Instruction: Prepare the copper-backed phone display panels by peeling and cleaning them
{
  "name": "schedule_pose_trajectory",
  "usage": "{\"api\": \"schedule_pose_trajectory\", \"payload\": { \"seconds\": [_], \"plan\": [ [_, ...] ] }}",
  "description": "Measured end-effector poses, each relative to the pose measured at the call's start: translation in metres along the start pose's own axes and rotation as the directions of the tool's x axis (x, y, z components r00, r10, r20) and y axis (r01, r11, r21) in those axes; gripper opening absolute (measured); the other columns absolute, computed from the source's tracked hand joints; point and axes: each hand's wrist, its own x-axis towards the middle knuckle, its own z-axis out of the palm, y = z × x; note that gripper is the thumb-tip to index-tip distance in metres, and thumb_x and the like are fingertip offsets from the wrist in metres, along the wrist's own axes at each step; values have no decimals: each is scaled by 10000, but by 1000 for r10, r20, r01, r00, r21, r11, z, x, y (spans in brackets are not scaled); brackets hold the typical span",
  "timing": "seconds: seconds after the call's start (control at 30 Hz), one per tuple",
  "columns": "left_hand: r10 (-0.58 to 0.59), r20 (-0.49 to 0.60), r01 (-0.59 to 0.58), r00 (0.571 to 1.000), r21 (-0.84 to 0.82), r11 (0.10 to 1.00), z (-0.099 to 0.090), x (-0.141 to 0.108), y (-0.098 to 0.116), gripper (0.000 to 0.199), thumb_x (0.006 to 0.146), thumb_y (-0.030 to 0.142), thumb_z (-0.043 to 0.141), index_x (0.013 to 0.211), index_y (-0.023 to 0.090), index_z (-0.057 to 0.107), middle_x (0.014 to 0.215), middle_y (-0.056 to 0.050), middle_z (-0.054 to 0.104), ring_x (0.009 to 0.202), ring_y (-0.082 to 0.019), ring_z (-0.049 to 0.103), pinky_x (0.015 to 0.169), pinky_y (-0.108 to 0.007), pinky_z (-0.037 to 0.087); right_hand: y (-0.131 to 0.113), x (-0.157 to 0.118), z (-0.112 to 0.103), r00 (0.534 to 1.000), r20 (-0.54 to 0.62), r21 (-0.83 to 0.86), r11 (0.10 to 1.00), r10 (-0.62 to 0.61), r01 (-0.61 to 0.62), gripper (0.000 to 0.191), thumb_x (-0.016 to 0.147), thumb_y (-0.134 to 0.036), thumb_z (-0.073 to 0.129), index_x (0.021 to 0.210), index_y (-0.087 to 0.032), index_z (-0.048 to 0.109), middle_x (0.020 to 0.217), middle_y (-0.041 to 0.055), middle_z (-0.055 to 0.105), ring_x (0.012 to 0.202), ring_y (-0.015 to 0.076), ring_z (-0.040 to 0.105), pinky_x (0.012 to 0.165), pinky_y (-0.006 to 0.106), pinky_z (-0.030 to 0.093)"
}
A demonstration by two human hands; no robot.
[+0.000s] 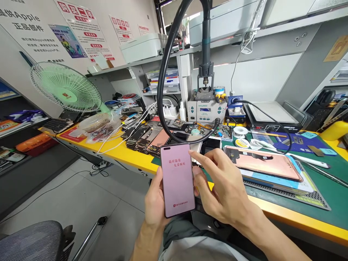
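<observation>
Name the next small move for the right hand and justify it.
Probably a light tap by the right hand near the upper right corner of the phone: its extended index fingertip is at that corner, though contact is unclear, and the left hand holds the lit phone face up.
</observation>
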Motion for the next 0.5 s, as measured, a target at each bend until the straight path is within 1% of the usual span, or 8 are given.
{"api": "schedule_pose_trajectory", "payload": {
  "seconds": [0.2,0.37,0.43,0.5],
  "plan": [
    [-3,23,3,1000,7,1000,3,-1,1,389,994,424,509,1185,184,749,1150,-66,782,1135,-296,701,971,-389,568,0,2,1,1000,4,3,1000,6,-6,387,937,-158,485,1262,-35,654,873,99,504,771,220,479,626,360,410],
    [-38,73,37,997,14,999,5,-1,2,428,984,472,508,1155,175,764,1094,-76,794,1116,-309,708,992,-412,556,1,3,2,1000,6,4,1000,12,-12,380,942,-157,486,1265,-43,651,883,100,511,771,215,482,634,357,415],
    [-37,70,36,997,11,999,5,-1,2,426,983,470,511,1142,171,769,1098,-74,794,1117,-309,707,989,-408,557,1,2,2,1000,7,4,1000,10,-11,378,944,-157,484,1265,-47,650,887,101,514,776,215,482,640,358,417],
    [-25,41,24,999,8,1000,5,-1,3,410,982,458,522,1129,169,773,1112,-69,791,1118,-305,706,985,-397,558,1,2,3,1000,8,4,1000,10,-10,376,946,-160,482,1263,-48,650,890,103,518,783,218,481,647,361,418]
  ]
}}
